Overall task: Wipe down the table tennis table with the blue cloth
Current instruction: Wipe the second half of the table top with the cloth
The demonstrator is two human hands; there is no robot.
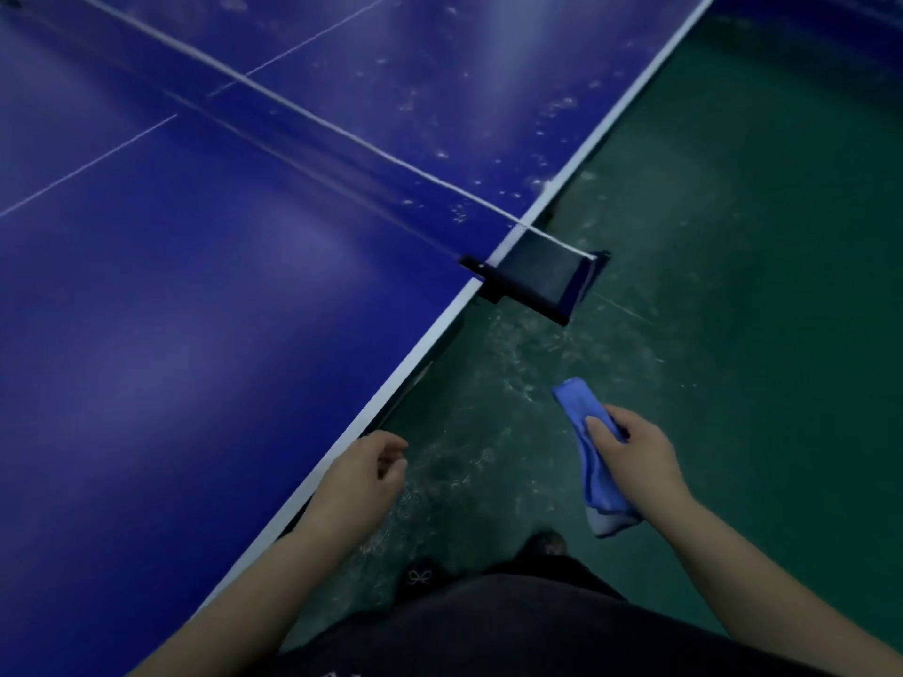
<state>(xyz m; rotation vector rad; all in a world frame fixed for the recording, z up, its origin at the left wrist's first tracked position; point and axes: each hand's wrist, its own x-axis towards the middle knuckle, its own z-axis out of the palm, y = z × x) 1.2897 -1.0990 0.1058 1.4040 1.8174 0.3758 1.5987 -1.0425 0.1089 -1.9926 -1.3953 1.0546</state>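
Note:
The blue table tennis table [195, 310] fills the left and top of the head view, its white side edge running diagonally. Pale dusty smudges dot the far half beyond the net [303, 109]. My right hand [630, 447] hangs over the green floor, off the table's side, shut on a folded blue cloth [593, 461] that droops below the fingers. My left hand [366, 469] hovers at the table's white edge, fingers loosely curled with nothing in them.
A black net clamp and post [537, 280] juts out from the table's edge ahead of my hands. The green floor [757, 310] at right carries whitish scuffs near the table. My dark shoes [420, 576] stand below, close to the table's side.

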